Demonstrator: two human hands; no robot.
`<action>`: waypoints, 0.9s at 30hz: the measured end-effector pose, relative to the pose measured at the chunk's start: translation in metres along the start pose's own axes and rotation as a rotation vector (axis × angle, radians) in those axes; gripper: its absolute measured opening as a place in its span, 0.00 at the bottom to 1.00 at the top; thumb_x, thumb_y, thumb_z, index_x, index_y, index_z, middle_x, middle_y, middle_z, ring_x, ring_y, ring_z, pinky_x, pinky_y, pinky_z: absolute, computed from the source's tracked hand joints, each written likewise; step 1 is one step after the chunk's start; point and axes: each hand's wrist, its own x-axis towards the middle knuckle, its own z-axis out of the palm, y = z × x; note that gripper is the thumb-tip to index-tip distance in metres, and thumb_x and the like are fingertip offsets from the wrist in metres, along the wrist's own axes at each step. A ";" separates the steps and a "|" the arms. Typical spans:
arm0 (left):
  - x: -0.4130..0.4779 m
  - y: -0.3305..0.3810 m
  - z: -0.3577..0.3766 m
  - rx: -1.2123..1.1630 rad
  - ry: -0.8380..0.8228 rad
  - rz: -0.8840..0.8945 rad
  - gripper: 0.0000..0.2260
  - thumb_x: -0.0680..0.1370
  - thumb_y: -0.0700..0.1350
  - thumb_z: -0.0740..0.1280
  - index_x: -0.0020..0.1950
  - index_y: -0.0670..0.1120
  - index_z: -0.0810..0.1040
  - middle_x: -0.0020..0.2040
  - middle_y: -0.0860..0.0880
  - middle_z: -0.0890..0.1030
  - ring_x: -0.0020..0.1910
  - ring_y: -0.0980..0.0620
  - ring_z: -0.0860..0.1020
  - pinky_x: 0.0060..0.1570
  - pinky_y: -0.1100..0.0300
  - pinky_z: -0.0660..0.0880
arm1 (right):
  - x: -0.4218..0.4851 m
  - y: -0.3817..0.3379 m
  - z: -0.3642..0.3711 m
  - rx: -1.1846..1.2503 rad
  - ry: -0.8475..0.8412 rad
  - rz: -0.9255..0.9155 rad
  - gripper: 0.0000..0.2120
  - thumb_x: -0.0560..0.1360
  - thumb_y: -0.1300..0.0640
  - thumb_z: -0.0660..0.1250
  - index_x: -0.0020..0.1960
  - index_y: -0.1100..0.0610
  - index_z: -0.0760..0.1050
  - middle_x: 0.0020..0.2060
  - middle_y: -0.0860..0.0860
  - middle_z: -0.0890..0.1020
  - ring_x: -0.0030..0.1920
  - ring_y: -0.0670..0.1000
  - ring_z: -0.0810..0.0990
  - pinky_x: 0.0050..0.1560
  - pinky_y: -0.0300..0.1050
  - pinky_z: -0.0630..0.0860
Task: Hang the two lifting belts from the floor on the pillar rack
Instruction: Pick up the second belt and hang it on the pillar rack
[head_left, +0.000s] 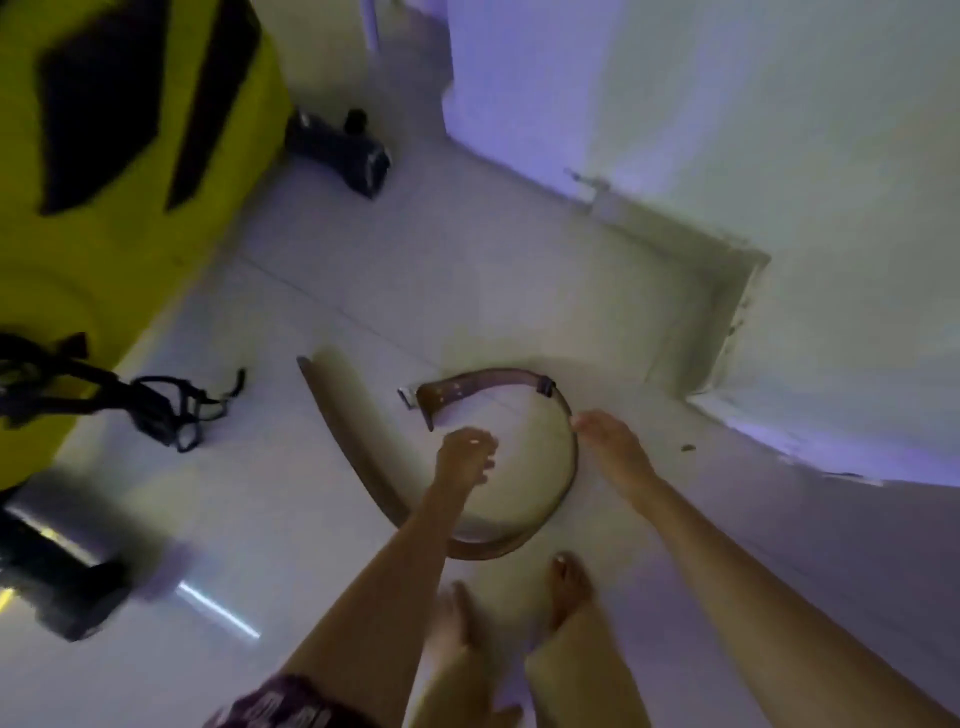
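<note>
At the far left we see a yellow pillar (114, 156) with black shapes on it, and black straps (156, 405) hanging from it low down, their loops dangling just above the pale tiled floor (291, 519). Below them, at the left edge, sits a dark blurred object (57, 582) that we cannot identify. Further back, beside the pillar's right edge, a dark cylindrical thing (343, 150) lies on the floor.

Moving right, we come to a brown lifting belt (343, 441) lying on its edge on the floor in an open curve. One end points up and left; the band sweeps down under our left forearm, round the bottom, and up the right side to the buckle end (415, 402), which curls back toward the middle. We make out only this one belt with any certainty.

Our left hand (465, 457) hovers inside the curve, fingers loosely spread and holding nothing, apart from the band. Our right hand (613, 447) reaches to the belt's right side, fingertips (579, 422) at or touching its upper edge; the fingers are extended, not closed around it.

Below, our two bare feet (566, 587) stand just beside the belt's lower curve. To the right rises a white wall (779, 156) with a stepped corner.
</note>
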 end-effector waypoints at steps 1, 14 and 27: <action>0.043 -0.013 0.012 -0.006 0.001 -0.042 0.06 0.77 0.40 0.65 0.40 0.45 0.74 0.39 0.44 0.76 0.32 0.51 0.73 0.31 0.61 0.71 | 0.039 0.017 0.016 -0.016 -0.012 -0.004 0.16 0.80 0.58 0.55 0.60 0.67 0.72 0.60 0.62 0.76 0.62 0.61 0.72 0.60 0.49 0.66; 0.275 -0.002 0.056 -0.782 0.134 -0.288 0.11 0.78 0.41 0.62 0.51 0.32 0.74 0.39 0.38 0.75 0.55 0.39 0.77 0.48 0.54 0.74 | 0.183 0.114 0.078 0.287 0.048 0.106 0.26 0.80 0.43 0.45 0.72 0.55 0.62 0.67 0.54 0.70 0.71 0.55 0.64 0.68 0.47 0.60; -0.297 0.101 -0.010 -0.067 -0.473 0.177 0.13 0.75 0.32 0.65 0.60 0.36 0.75 0.41 0.47 0.84 0.37 0.54 0.83 0.40 0.61 0.81 | -0.255 -0.117 -0.086 0.515 0.029 -0.030 0.22 0.79 0.45 0.54 0.48 0.61 0.78 0.42 0.55 0.80 0.43 0.51 0.78 0.33 0.32 0.73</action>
